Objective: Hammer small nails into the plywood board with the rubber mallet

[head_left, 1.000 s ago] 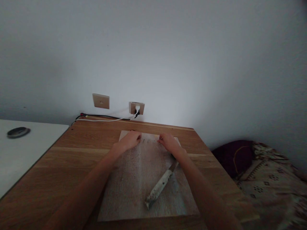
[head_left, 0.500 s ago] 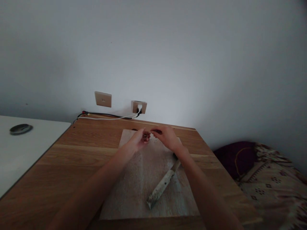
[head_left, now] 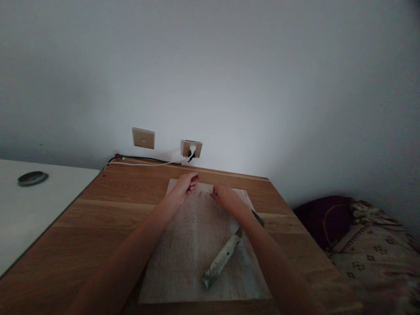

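**A:** What've you got, near to far?

**B:** Nearest me, a pale rectangular cutting board, matte w/ a speckled, dusty-looking surface, flat on a wooden table w/ warm grain. On the board's right half lies a knife, diagonal, broad blade smeared whitish, tip near me, dark handle running far-right under my right forearm.

**A:** Hands?

**B:** Both at the board's far edge. Left hand curled, fingers bent inward at the far-left corner; can't tell if it holds anything. Right hand palm down, fingers bent, resting on the board just right of it; whether it's pinching something, can't tell, too dark. A few tiny dark bits lie btwn them.

**A:** Beyond?

**B:** Plain wall, square switch plate, socket w/ white plug, cables along the table's far edge. Far left, white surface w/ a round dark dish. Right, patterned fabric.
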`<act>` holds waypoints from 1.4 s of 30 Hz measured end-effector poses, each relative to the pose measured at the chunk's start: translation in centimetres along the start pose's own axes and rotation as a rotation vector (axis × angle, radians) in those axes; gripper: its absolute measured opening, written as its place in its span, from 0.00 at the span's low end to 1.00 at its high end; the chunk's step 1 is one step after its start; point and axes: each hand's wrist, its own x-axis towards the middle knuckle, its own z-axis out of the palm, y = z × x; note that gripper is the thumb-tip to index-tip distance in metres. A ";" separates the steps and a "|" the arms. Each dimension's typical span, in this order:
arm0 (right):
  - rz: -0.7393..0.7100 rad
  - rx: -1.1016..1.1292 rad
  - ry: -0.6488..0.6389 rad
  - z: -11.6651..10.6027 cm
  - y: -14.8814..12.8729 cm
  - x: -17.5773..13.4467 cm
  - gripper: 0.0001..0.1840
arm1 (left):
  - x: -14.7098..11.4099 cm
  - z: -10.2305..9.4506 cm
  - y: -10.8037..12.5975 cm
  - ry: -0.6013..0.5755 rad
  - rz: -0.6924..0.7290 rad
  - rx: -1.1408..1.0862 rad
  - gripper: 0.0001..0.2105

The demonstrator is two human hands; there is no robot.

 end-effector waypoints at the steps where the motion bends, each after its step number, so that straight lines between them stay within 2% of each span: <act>1: -0.008 0.002 -0.009 0.3 0.1 0.0 0.12 | 0.1 -0.2 -0.1 0.003 0.012 0.105 0.12; 4: -0.050 0.027 0.006 0.6 0.0 0.5 0.15 | 0.0 -0.4 -0.7 0.000 0.073 0.431 0.07; 6: -0.083 0.050 0.010 0.4 -0.3 0.9 0.14 | -0.2 -0.4 -1.0 -0.019 0.116 0.626 0.02; 8: -0.106 0.071 0.007 0.5 -0.6 1.4 0.11 | -0.6 -0.3 -1.1 -0.049 0.145 0.778 0.03; 11: -0.117 0.090 0.007 1.0 -1.0 1.8 0.09 | -1.2 -0.1 -1.2 -0.079 0.177 0.905 0.06; 15: -0.135 0.101 0.022 1.3 -1.2 1.9 0.10 | -1.7 0.3 -1.2 -0.040 0.192 0.909 0.04; 19: -0.162 0.128 0.055 0.4 -1.1 1.6 0.11 | -1.3 0.7 -1.3 0.050 0.152 0.739 0.07; 22: -0.153 0.169 0.134 -0.7 -1.0 1.3 0.11 | -0.7 1.3 -1.1 0.085 0.090 0.479 0.10; 26: -0.185 0.424 0.486 -1.9 -1.3 0.7 0.09 | -0.6 2.6 -0.6 0.040 -0.031 0.050 0.13; 27: -0.214 0.479 0.540 -2.2 -1.5 0.5 0.08 | -0.7 3.0 -0.5 0.025 -0.059 -0.045 0.12; 29: -0.306 0.516 0.504 -2.6 -1.8 0.0 0.08 | -1.1 3.9 -0.4 0.001 -0.098 -0.205 0.11; 32: -0.434 0.511 0.316 -2.8 -2.1 -0.6 0.09 | -1.5 5.0 -0.3 -0.017 -0.117 -0.349 0.10; 33: -0.437 0.534 0.295 -2.7 -2.1 -0.9 0.09 | -1.7 5.2 -0.3 -0.023 -0.121 -0.365 0.10; 34: -0.409 0.580 0.311 -2.4 -2.0 -1.2 0.09 | -1.8 5.4 -0.3 -0.032 -0.128 -0.365 0.10; 36: -0.267 0.765 0.437 -1.2 -1.8 -2.0 0.08 | -2.1 5.7 -0.3 -0.062 -0.149 -0.324 0.10; 39: 0.088 1.326 0.660 1.8 -2.0 -3.2 0.17 | -2.8 6.5 -0.4 -0.115 -0.162 -0.200 0.13; 40: 0.198 1.574 0.662 2.9 -2.1 -3.6 0.21 | -3.2 6.9 -0.4 -0.129 -0.160 -0.165 0.13; 42: 0.273 1.938 0.481 5.1 -2.4 -4.2 0.26 | -4.0 7.9 -0.5 -0.145 -0.083 -0.023 0.10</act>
